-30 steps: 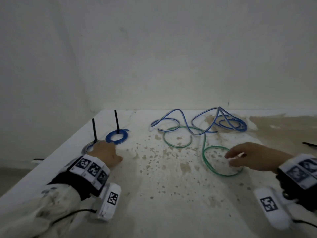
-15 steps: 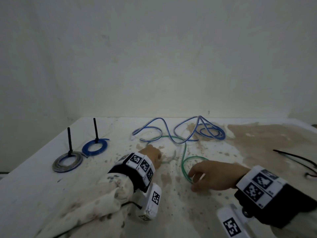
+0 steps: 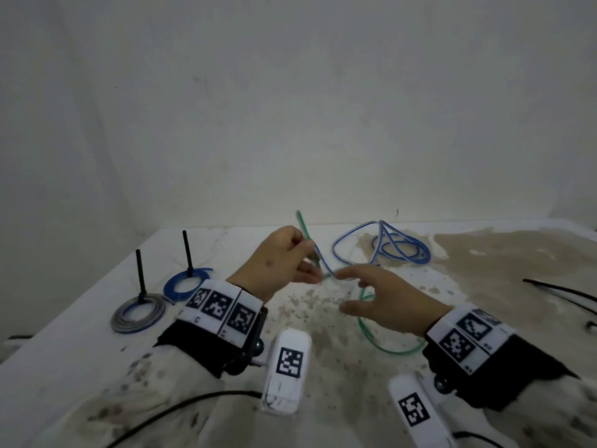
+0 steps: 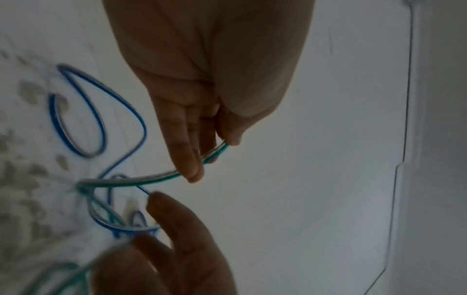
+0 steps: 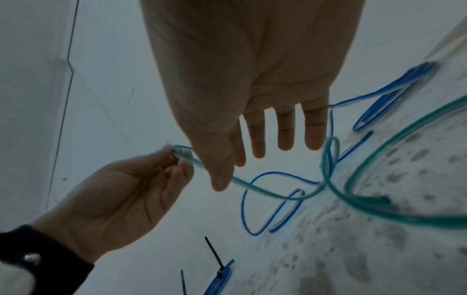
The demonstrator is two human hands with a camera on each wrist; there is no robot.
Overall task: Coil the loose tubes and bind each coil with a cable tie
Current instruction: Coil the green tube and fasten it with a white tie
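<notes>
My left hand (image 3: 311,260) is raised above the table and pinches the green tube (image 3: 387,349) near its end, whose tip points up past the knuckles. The pinch shows in the left wrist view (image 4: 217,151). The rest of the green tube hangs down into a loop lying on the table. My right hand (image 3: 345,289) is just right of the left hand, fingers spread and straight (image 5: 285,137), index tip and thumb close to the tube, gripping nothing. A loose blue tube (image 3: 387,247) lies tangled behind the hands.
At the left of the stained white table (image 3: 323,367) lie a bound blue coil (image 3: 184,282) and a bound grey coil (image 3: 139,313), each with a black tie tail standing up. Loose black cable ties (image 3: 562,292) lie at the right edge. A wall stands close behind.
My left hand left the grey coil, crossed to the green tube and lifted its end. My right hand came off the green loop and rose toward the left hand.
</notes>
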